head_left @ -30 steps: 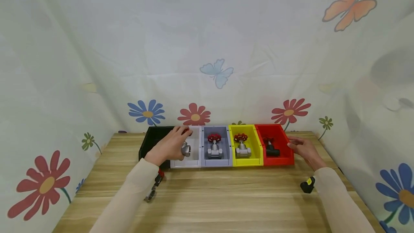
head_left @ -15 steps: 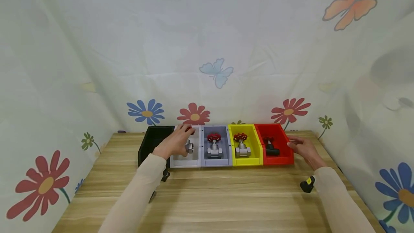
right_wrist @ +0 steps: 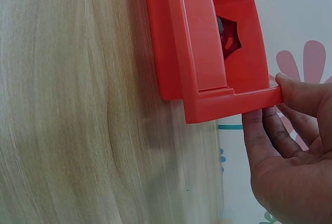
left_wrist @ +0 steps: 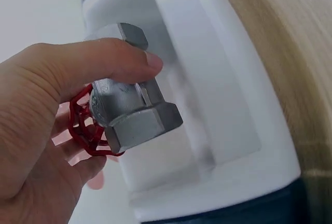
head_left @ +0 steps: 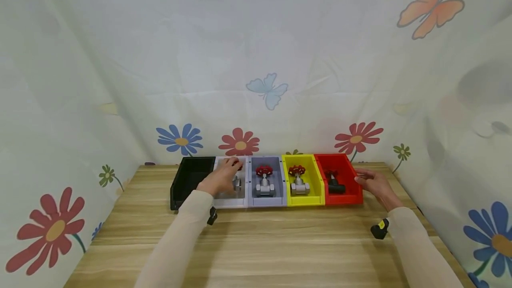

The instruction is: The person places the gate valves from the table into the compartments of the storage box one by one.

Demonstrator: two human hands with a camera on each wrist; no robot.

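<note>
My left hand (head_left: pixel 220 178) is over the white bin (head_left: pixel 241 202). It holds a silver valve with a red handwheel; in the left wrist view the thumb lies across the valve's metal body (left_wrist: pixel 137 123) and the fingers are behind the handwheel (left_wrist: pixel 85 130). Whether the valve touches the bin's floor cannot be told. At the far right, my right hand (head_left: pixel 376 186) pinches the side wall of the red bin (right_wrist: pixel 199 53), thumb on the rim and fingers outside and below. Inside the red bin is a black valve (head_left: pixel 337 187) with a dark red handwheel.
The bins stand in a joined row on the wooden table (head_left: pixel 288 248). A black bin (head_left: pixel 188 186) is at the left end. Silver valves sit in the grey bin (head_left: pixel 265 188) and the yellow bin (head_left: pixel 300 187). A flowered curtain (head_left: pixel 200 79) hangs behind.
The left hand has moved right and slightly down into the white bin with the valve. A silver piece on the table has become hidden behind the left sleeve. The right hand stays put.
</note>
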